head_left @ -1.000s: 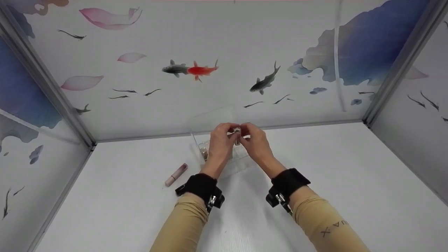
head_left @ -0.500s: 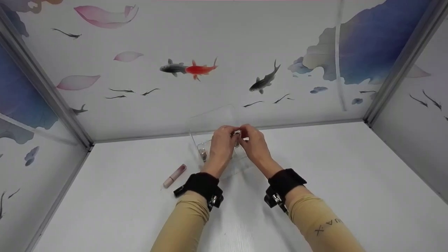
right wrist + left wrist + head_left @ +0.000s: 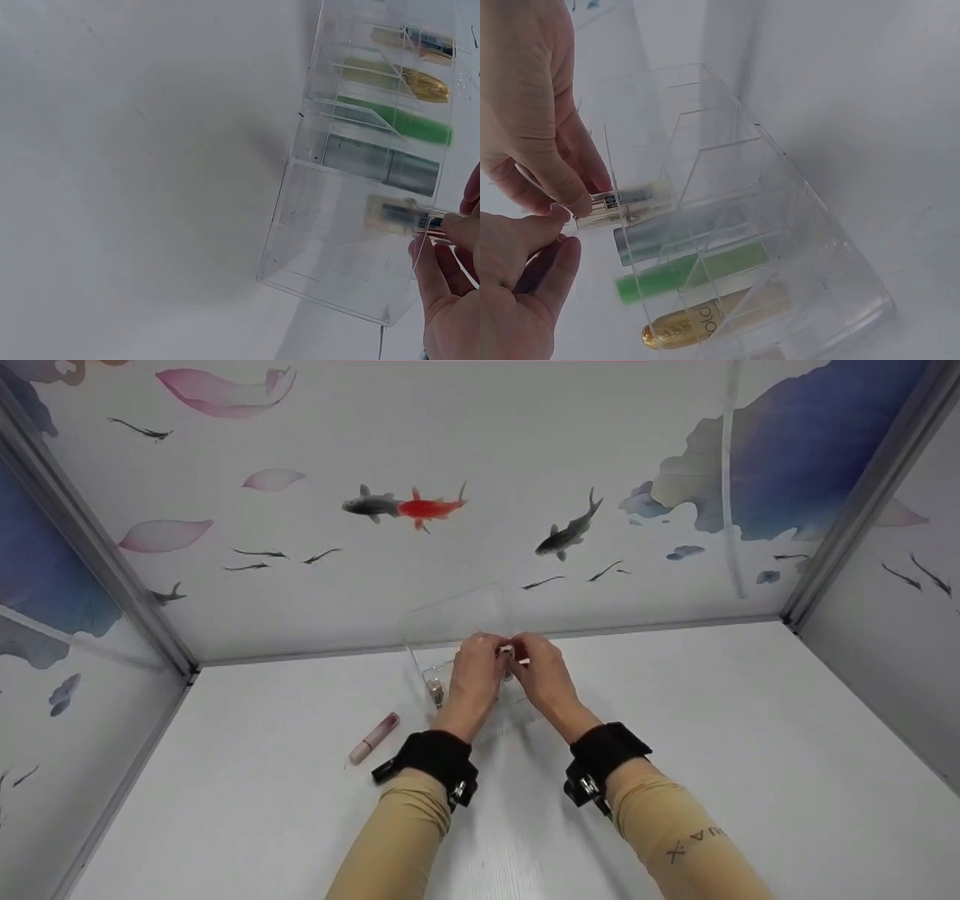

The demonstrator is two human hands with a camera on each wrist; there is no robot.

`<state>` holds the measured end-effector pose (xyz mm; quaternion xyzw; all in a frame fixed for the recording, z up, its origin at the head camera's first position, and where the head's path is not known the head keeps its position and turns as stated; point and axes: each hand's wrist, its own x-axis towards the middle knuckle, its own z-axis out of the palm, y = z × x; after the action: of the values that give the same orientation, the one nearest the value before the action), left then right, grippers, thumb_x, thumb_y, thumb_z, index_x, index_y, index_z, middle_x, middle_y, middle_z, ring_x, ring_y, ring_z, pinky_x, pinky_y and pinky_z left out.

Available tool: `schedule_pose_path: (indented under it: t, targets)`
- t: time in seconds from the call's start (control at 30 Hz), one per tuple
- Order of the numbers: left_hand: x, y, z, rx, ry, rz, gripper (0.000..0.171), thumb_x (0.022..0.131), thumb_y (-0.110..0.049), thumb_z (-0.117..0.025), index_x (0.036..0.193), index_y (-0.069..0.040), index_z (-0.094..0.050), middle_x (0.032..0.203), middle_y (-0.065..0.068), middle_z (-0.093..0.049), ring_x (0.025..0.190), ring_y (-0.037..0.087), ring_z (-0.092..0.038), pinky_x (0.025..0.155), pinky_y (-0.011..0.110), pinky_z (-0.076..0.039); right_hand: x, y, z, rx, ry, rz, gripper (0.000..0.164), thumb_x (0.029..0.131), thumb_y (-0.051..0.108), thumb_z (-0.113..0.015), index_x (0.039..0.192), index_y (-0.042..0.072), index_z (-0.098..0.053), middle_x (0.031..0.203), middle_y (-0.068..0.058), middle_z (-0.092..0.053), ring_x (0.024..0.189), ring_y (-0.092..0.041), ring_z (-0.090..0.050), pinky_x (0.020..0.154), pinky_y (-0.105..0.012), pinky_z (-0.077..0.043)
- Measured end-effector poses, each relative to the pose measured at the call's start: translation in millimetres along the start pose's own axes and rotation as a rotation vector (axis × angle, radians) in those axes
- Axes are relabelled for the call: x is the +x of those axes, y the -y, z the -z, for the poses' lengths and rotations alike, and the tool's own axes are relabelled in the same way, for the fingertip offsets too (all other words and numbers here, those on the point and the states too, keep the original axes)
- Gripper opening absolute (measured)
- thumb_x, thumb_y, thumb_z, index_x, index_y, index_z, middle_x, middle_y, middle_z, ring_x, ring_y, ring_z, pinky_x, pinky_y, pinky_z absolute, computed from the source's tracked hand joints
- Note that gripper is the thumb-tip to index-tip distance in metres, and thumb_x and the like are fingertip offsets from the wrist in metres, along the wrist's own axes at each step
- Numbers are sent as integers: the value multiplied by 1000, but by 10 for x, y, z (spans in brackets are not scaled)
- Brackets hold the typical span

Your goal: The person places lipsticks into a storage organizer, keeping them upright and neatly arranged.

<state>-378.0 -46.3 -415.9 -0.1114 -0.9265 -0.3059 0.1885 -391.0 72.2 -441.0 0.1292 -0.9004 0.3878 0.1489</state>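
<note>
Both hands meet over a clear plastic organizer box (image 3: 285, 169) at the back of the table. My left hand (image 3: 472, 675) and my right hand (image 3: 546, 667) both pinch the end of a small cosmetic tube (image 3: 619, 208), which has a shiny gold-toned end and a dark label. In the right wrist view, its pale clear end reaches into the box, beside a grey tube (image 3: 412, 169). Beyond that stand a green tube (image 3: 416, 124), a gold tube (image 3: 424, 82) and a brownish tube with a barcode label (image 3: 427, 41). Fingers partly hide the gripped end.
A pink lip gloss tube (image 3: 375, 739) lies on the white table left of the box, close to my left wrist strap (image 3: 435, 761). The box's clear lid (image 3: 457, 611) stands raised behind the hands. Printed panels (image 3: 450, 435) enclose the table's back and sides.
Both hands have come slightly lower and nearer with the tube, which shows less between the fingers now. The pink tube stays on the table.
</note>
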Motion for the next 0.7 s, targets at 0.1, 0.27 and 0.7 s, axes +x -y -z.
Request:
schedule_pose_path:
  t: [0.1,0.27,0.7]
  targets:
    - [4,12,-24,29,11,7,19,93,-3,-67,109,-3,-75,106,13,-74,102,25,-70,87,33,-59,-8,-14,-22,-20,4,2,20,96,8,-66,115,4,-66,111,-13,-68,104,-26,-68,88,-36,-59]
    - [-7,6,-52,115,10,-8,19,92,-3,-67,108,-5,-76,105,13,-74,101,26,-71,84,34,-60,-9,-40,-50,-8,1,24,20,95,7,-67,113,2,-67,109,-15,-69,103,-27,-68,88,-37,-59]
    - [-19,3,-109,183,15,2,13,90,-2,-67,100,-3,-77,97,12,-74,92,25,-72,77,34,-59,-10,-63,-105,-35,-40,43,16,93,2,-66,109,-1,-67,103,-16,-71,96,-27,-71,84,-38,-59]
